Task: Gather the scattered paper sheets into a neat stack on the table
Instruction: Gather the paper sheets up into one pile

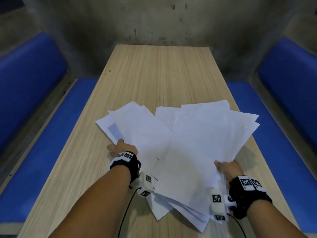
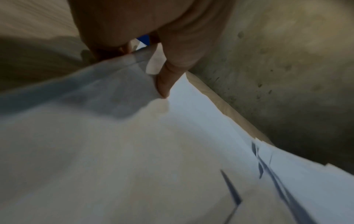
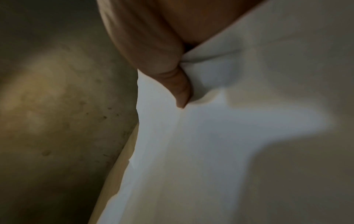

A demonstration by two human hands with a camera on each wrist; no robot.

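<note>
Both hands pinch the fanned paper sheets (image 1: 180, 143), lifted over the near end of the bench (image 1: 154, 74): left hand (image 1: 122, 148) on one bundle, right hand (image 1: 229, 169) on the other. Loose lower sheets could slide out, since the edges are unaligned.

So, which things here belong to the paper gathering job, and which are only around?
Part of the job:
- paper sheets, fanned and overlapping
- left hand, gripping their left side
- right hand, gripping their right side
- table

Only around:
- blue seats
- concrete wall
</note>
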